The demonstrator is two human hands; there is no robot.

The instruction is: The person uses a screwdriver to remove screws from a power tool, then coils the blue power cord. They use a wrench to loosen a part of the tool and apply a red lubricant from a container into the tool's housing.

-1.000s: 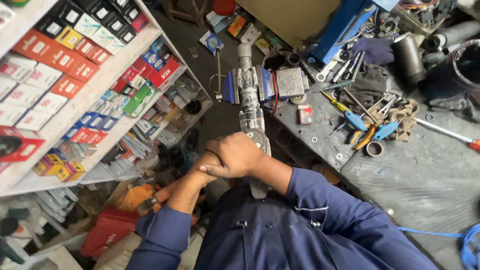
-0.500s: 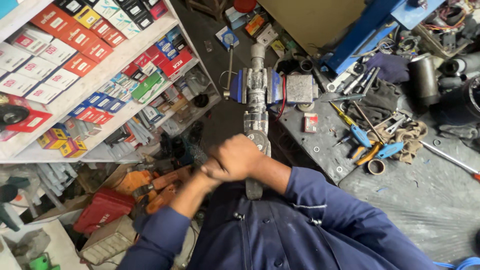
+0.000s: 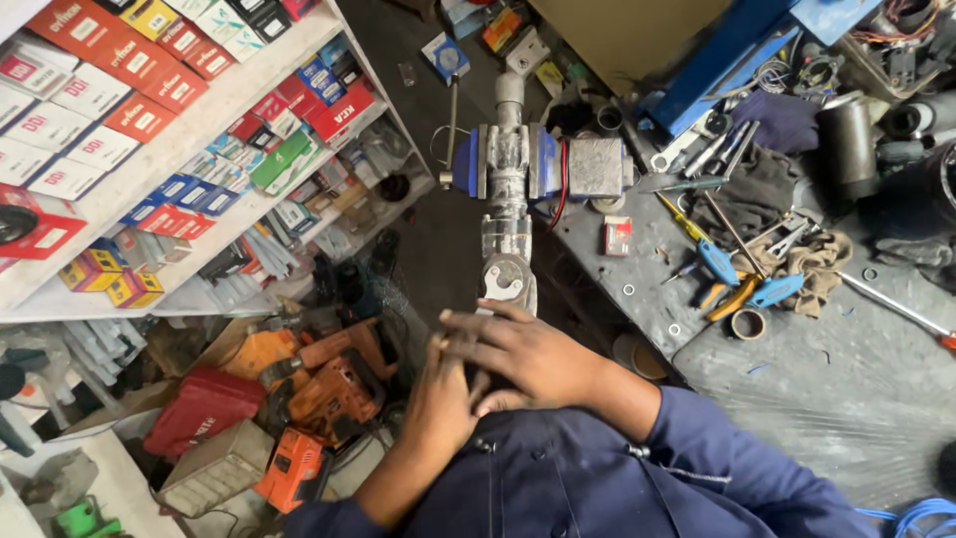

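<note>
A grey metal shaft assembly point(image 3: 508, 214) is clamped in a blue vise point(image 3: 466, 161) at the bench edge, and its near end point(image 3: 506, 281) is uncovered. Just below that end, close to my chest, my two hands are stacked. My right hand point(image 3: 523, 354) lies flat with its fingers stretched across my left hand point(image 3: 443, 399). My left hand curls over something dark that I cannot make out. Neither hand touches the shaft's end, though the right fingertips are right beside it.
The grey workbench point(image 3: 846, 399) on the right carries blue-handled pliers point(image 3: 757, 294), screwdrivers, rags, rings and a small red box point(image 3: 617, 236). Shelves of coloured boxes point(image 3: 149, 110) fill the left. Orange power tools point(image 3: 329, 384) and a red case point(image 3: 204, 408) lie on the floor below.
My clasped hands have come off the shaft's near end and drawn back toward my body, baring that end. The right hand has flattened over the left.
</note>
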